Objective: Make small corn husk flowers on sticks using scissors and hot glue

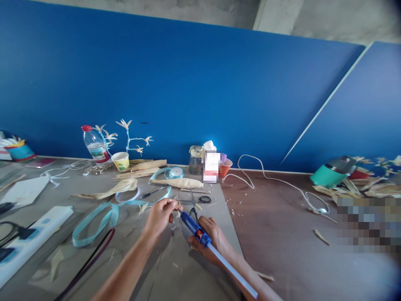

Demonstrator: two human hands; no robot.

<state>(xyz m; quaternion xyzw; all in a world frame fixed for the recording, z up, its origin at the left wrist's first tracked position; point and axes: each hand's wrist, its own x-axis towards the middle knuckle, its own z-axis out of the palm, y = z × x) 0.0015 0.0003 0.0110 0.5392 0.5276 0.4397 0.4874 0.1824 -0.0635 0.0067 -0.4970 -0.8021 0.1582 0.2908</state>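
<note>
My right hand is wrapped round a blue hot glue gun, and a long pale glue stick sticks out of its back end. The gun's nozzle points up and left, close to my left fingertips. In a pinch, my left hand holds a small piece too small to name, partly hidden by the fingers. Just past the hands lie scissors, partly covered by the gun, and a black ring-shaped band. Pale dried husks lie farther back.
Light blue ribbon loops across the left side, near a white power strip. At the back stand a plastic bottle, a paper cup, husk flowers and a glass jar. A white cable runs along the right.
</note>
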